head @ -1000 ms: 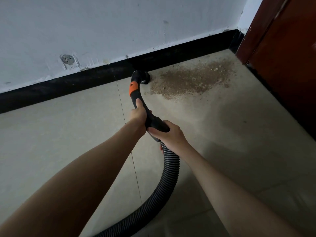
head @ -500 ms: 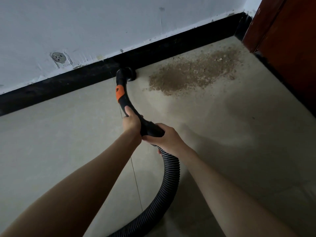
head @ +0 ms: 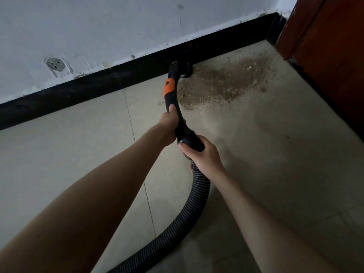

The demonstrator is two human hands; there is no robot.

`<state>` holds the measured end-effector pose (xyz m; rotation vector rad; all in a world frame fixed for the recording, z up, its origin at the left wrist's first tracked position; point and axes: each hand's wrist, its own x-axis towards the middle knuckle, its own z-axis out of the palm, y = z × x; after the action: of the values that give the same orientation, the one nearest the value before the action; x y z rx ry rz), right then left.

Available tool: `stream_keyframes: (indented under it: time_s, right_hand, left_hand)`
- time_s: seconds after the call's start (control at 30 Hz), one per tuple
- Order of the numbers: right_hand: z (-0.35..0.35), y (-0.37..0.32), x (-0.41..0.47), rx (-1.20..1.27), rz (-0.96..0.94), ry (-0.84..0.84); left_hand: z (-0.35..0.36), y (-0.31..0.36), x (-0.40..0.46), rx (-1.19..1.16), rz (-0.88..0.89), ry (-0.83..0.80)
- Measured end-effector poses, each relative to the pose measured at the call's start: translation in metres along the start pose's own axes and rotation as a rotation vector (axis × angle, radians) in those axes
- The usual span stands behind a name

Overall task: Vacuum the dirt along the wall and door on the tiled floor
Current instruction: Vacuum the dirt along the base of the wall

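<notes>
A black curved vacuum handle (head: 178, 115) with an orange band (head: 169, 87) ends in a round nozzle (head: 184, 70) at the black skirting, touching the left edge of a brown dirt patch (head: 222, 83) on the beige tiled floor (head: 266, 144). My left hand (head: 168, 123) grips the handle below the orange band, thumb along its top. My right hand (head: 199, 152) grips the thick rear end where the ribbed grey hose (head: 197, 198) joins. The hose curves down and out of the bottom of the frame.
A white wall (head: 118, 26) with a black skirting board (head: 78, 91) runs along the back. A reddish-brown door (head: 331, 56) stands at the right, meeting the wall in the far corner. A round patched hole (head: 55, 65) marks the wall at the left.
The nozzle has swung right along the skirting, from clear of the dirt to the patch's left edge. Both hands kept their grip on the handle.
</notes>
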<state>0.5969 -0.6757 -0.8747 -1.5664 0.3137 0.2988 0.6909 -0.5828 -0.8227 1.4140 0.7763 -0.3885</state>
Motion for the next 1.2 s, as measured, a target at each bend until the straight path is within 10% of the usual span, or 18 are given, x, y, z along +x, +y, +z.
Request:
stream_keyframes:
  time_s: [1.2]
  right_hand:
    - [0.023,0.012,-0.041,-0.152,-0.043,-0.174]
  left_hand:
    - [-0.064,-0.046,-0.016,-0.13,-0.038,0.13]
